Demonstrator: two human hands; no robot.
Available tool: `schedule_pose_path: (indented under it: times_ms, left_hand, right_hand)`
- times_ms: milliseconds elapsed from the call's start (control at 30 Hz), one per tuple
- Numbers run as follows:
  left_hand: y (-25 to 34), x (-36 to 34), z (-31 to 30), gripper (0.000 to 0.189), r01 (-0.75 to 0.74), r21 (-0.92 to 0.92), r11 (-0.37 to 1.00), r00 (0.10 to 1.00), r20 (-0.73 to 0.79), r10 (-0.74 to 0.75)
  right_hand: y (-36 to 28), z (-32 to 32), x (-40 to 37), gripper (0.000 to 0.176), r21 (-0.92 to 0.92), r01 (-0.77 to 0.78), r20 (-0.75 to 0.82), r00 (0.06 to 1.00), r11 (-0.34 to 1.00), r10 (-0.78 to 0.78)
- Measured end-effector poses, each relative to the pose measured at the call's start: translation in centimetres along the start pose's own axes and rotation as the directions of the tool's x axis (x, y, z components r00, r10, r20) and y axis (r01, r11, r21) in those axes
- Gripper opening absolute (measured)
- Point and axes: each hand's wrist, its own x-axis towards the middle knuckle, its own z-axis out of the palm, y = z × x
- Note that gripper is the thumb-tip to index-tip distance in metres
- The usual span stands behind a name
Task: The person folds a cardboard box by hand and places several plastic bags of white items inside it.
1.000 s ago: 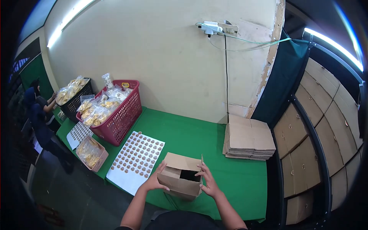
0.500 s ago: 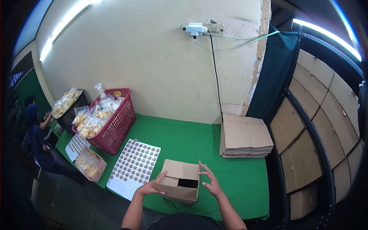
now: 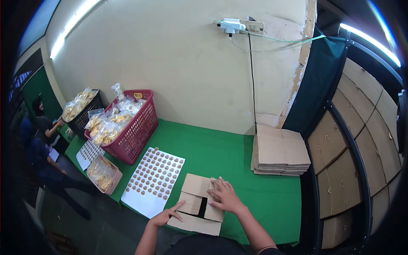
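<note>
A small brown cardboard box (image 3: 198,183) sits on the green table cloth in front of me, its flaps partly folded inward. Between the flaps a dark gap shows the inside. My right hand (image 3: 227,197) rests over the right flap with fingers spread, pressing it inward. At the front left edge, my left hand (image 3: 164,216) touches the box with its fingers apart. Just left of the box lies a white sheet of round brown stickers (image 3: 155,178).
A maroon basket (image 3: 135,131) and a black basket (image 3: 80,123) hold bagged yellow snacks; a small pink basket (image 3: 115,180) stands nearby. Flattened cartons (image 3: 281,148) are stacked on the table's right. Boxes (image 3: 335,182) fill a rack. Two people (image 3: 46,123) are at the far left.
My right hand has folded the upright right flap down and inward. My left hand has shifted along the box's left front. The view has turned slightly left.
</note>
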Motion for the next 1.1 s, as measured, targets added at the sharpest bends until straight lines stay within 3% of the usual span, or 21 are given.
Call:
schedule_pose_path:
  times_ms: [33, 67, 133, 167, 200, 233, 267, 300, 333, 400, 433, 567, 667, 733, 867, 933, 967, 1033, 1067, 1100]
  left_hand:
    - [-0.8, 0.3, 0.0, 0.027, -0.045, 0.0, 0.999, 0.999, -0.029, 0.045]
    - [-1.1, 0.5, -0.1, 0.027, -0.044, -0.003, 0.999, 0.998, -0.033, 0.044]
    - [-1.5, 1.0, -0.4, 0.01, -0.068, -0.038, 0.997, 0.997, -0.033, 0.066]
    - [-1.7, 1.2, -0.6, 0.006, -0.151, -0.027, 0.988, 0.988, -0.034, 0.15]
    - [-1.5, 1.6, -0.5, 0.006, -0.153, -0.03, 0.988, 0.988, -0.041, 0.152]
    - [-1.2, 2.1, -0.3, 0.009, -0.131, -0.131, 0.983, 0.989, -0.092, 0.119]
    - [-1.1, 2.4, 0.0, 0.018, -0.11, -0.232, 0.966, 0.987, -0.136, 0.08]
    - [-1.4, 2.8, -0.1, 0.017, -0.16, -0.395, 0.905, 0.983, -0.144, 0.11]
    - [-2.1, 3.4, -0.3, 0.017, -0.159, -0.397, 0.904, 0.984, -0.144, 0.11]
    - [-2.9, 4.6, -0.5, 0.031, -0.278, -0.433, 0.857, 0.934, -0.329, 0.137]
    - [-3.0, 5.1, -0.2, 0.048, -0.255, -0.478, 0.84, 0.916, -0.398, 0.052]
    - [-1.5, 7.4, 1.6, 0.066, -0.215, -0.292, 0.932, 0.868, -0.495, 0.045]
    - [-1.1, 9.2, 2.7, 0.066, -0.157, -0.335, 0.929, 0.898, -0.441, -0.007]
    - [-0.2, 10.4, 3.5, 0.063, -0.221, -0.315, 0.923, 0.875, -0.482, 0.046]
    - [-1.1, 11.6, 3.9, 0.053, -0.087, -0.193, 0.977, 0.837, -0.546, -0.033]
    - [-0.8, 11.3, 4.6, 0.051, -0.048, -0.13, 0.99, 0.803, -0.595, -0.039]
    - [1.1, 10.2, 5.7, 0.048, -0.019, -0.085, 0.996, 0.749, -0.662, -0.042]
    - [1.3, 8.7, 7.2, 0.046, -0.002, 0.049, 0.999, 0.675, -0.737, 0.037]
    - [0.8, 7.7, 8.1, 0.046, -0.001, 0.055, 0.998, 0.676, -0.736, 0.041]
    - [1.3, 6.4, 9.2, 0.045, -0.013, 0.139, 0.99, 0.697, -0.709, 0.109]
  right_hand:
    - [0.0, 0.5, 0.3, 0.053, -0.114, 0.002, 0.098, 0.995, 0.993, 0.009]
    - [0.1, 1.2, 0.5, 0.053, -0.114, 0.005, 0.103, 0.995, 0.993, 0.007]
    - [0.8, 2.5, 0.9, 0.07, -0.132, -0.041, 0.017, 0.999, 0.99, 0.044]
    - [1.2, 2.9, 0.9, 0.07, -0.135, -0.037, 0.021, 0.999, 0.99, 0.04]
    - [1.5, 2.9, 0.8, 0.08, -0.147, -0.157, -0.055, 0.987, 0.977, 0.15]
    - [1.7, 2.9, 0.8, 0.089, -0.149, -0.274, -0.131, 0.958, 0.95, 0.256]
    - [1.7, 3.0, 0.5, 0.089, -0.151, -0.271, -0.125, 0.959, 0.951, 0.254]
    - [1.1, 2.5, 0.3, 0.096, -0.166, -0.369, -0.138, 0.927, 0.914, 0.349]
    - [0.6, 2.1, -0.1, 0.103, -0.179, -0.465, -0.154, 0.884, 0.867, 0.442]
    - [-0.1, 2.0, -1.3, 0.104, -0.207, -0.539, -0.199, 0.841, 0.817, 0.504]
    - [-0.5, 1.9, -1.9, 0.105, -0.233, -0.605, -0.247, 0.794, 0.762, 0.555]
    - [-1.6, 1.6, -4.1, 0.107, -0.209, -0.676, -0.238, 0.736, 0.707, 0.633]
    - [-1.7, 2.1, -5.5, 0.109, -0.161, -0.753, -0.184, 0.658, 0.638, 0.73]
    - [-1.2, 2.3, -6.0, 0.11, -0.081, -0.775, -0.226, 0.626, 0.626, 0.746]
    - [1.0, 1.8, -5.6, 0.108, -0.016, -0.75, -0.244, 0.644, 0.661, 0.725]
    - [3.1, 1.9, -4.6, 0.106, -0.107, -0.617, -0.363, 0.754, 0.78, 0.547]
    - [3.6, 1.3, -3.9, 0.106, -0.107, -0.621, -0.371, 0.749, 0.776, 0.548]
    - [4.4, -0.2, -1.9, 0.101, -0.164, -0.388, -0.251, 0.906, 0.907, 0.342]
    - [5.2, -0.2, -1.1, 0.101, -0.16, -0.389, -0.255, 0.904, 0.907, 0.343]
    - [6.3, -0.1, -0.1, 0.1, -0.082, -0.278, -0.147, 0.953, 0.957, 0.264]
